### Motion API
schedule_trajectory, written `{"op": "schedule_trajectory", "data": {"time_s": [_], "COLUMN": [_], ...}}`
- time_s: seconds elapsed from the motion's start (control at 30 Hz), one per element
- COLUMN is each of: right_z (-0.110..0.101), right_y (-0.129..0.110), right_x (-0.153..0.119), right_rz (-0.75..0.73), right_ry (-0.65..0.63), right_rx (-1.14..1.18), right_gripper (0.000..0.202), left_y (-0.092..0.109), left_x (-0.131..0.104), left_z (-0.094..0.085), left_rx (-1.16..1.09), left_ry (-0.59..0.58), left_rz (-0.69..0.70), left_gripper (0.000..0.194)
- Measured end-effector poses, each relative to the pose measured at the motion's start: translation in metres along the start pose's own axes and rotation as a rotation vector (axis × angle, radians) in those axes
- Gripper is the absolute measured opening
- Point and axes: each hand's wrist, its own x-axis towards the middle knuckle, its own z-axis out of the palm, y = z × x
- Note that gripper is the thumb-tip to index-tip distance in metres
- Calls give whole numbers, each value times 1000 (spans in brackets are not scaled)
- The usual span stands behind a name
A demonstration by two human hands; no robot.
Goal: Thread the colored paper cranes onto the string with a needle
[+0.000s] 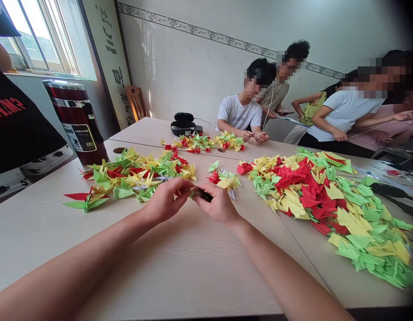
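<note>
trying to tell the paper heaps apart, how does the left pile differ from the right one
The right pile is larger than the left pile. The left pile's pieces spread loosely with points sticking up, while the right pile's mostly lie flatter and packed. Red gathers mid-heap in the right pile but is scattered through the left pile. Both mix red, yellow and green.

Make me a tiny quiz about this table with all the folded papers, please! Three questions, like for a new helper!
1. True or false: the biggest paper pile is on the right side of the picture.
2. What colour is the tall flask? A) blue B) dark red C) white
3. Fill the gap: the dark object is held in the ____ hand.

Key: 1. True. 2. B. 3. right hand.
</note>
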Motion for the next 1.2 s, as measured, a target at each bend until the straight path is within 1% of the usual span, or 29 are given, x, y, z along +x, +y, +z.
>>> {"op": "schedule_trajectory", "data": {"time_s": [0.03,0.1,0.17,0.2,0.3,0.37,0.43,0.5,0.53,0.6,0.67,0.7,0.77,0.87,0.97,1.1,1.2], "right_z": [1,2,3,4,6,7,8,9,10,11,12,12,10,5,-1,-4,-5], "right_y": [0,1,3,4,3,2,1,1,1,2,3,3,0,-6,-9,-4,0], "right_x": [0,0,0,-1,-2,-3,-4,-4,-5,-5,-5,-6,-5,-5,-4,-3,-2], "right_rz": [18,62,109,136,202,216,217,214,211,203,191,178,123,26,-29,-50,-87], "right_ry": [-6,33,102,130,175,184,186,181,175,158,134,121,106,146,174,103,46], "right_rx": [-2,19,91,138,255,291,312,328,335,334,314,295,245,122,7,-106,-195], "right_gripper": [13,9,10,11,16,18,20,21,21,20,17,16,15,18,21,24,23], "left_y": [0,0,-1,-2,-4,-6,-7,-5,-5,-3,-3,-5,-8,-12,-12,-6,-3], "left_x": [0,-1,-1,-2,-3,-3,-2,-1,0,1,1,1,1,2,3,3,4], "left_z": [0,1,3,4,8,11,12,12,12,11,11,11,11,10,6,2,0], "left_rx": [9,6,-61,-127,-387,-544,-645,-698,-710,-720,-709,-699,-658,-516,-322,-101,-14], "left_ry": [7,49,74,54,-84,-117,-64,6,24,5,-34,-30,22,117,144,140,127], "left_rz": [-15,-64,-131,-163,-225,-243,-269,-306,-330,-391,-451,-466,-457,-369,-251,-140,-101], "left_gripper": [12,13,22,28,40,46,52,54,52,45,38,37,35,30,20,9,5]}}
